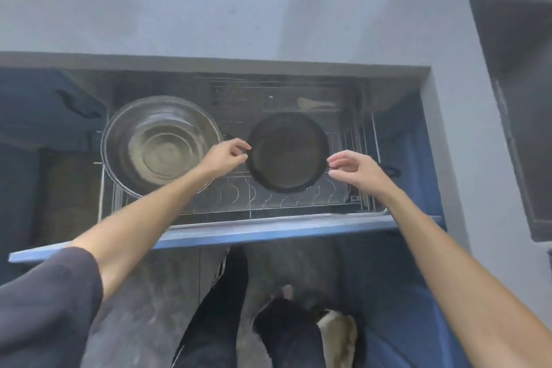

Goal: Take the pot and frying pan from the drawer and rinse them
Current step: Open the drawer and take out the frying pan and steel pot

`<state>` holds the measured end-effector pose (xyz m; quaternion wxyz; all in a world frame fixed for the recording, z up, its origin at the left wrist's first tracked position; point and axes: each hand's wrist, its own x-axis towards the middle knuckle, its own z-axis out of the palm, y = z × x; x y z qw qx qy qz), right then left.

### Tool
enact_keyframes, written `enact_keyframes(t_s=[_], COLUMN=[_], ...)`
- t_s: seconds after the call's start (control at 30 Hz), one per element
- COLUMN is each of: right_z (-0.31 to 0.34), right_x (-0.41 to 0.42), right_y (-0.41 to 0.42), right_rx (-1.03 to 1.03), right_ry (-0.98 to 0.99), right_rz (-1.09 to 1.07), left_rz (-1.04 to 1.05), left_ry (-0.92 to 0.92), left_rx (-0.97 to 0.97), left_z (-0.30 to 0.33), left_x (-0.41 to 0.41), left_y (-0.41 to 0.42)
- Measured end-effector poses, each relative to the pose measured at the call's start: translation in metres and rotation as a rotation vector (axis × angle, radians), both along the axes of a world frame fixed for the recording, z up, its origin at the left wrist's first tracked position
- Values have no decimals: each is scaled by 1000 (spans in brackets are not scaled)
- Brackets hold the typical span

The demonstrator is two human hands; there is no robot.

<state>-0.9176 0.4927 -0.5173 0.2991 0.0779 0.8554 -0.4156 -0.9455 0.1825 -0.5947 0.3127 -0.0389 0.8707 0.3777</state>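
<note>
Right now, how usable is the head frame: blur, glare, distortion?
Head view: soft all over with a bluish cast; wide-angle bending on the drawer front; glare rings inside the steel pot; frying pan dark, little detail; both hands' fingers slightly smeared.
</note>
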Motion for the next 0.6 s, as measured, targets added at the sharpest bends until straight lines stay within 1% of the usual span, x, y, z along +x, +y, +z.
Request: enact_keyframes(t_s=[0.1, 0.17, 0.27, 0.33, 0.43, 0.53, 0.6], right_z=[-36, -60, -89, -104, -120, -132, -138], right_x=[-22, -35, -47, -54, -63, -72, -74], right_y=[10, 20, 31, 36, 41, 46, 48], right_rx=[157, 304, 463, 487, 497, 475, 447], right_ry=[13, 64, 73, 58, 115, 61, 37], right_rz=[126, 262, 362, 369, 411, 457, 478], left_rz=[29, -7, -55, -20, 42, 13, 31], left_ry=[-13, 2, -31, -29, -13, -39, -23], left_rx=[-86, -173, -230, -222, -215, -232, -238], left_z=[-34, -54, -77, -89, -101, -109, -113], left_x=[-2, 1, 4, 2, -5, -14, -20], left_y=[11, 15, 20, 23, 29, 41, 48])
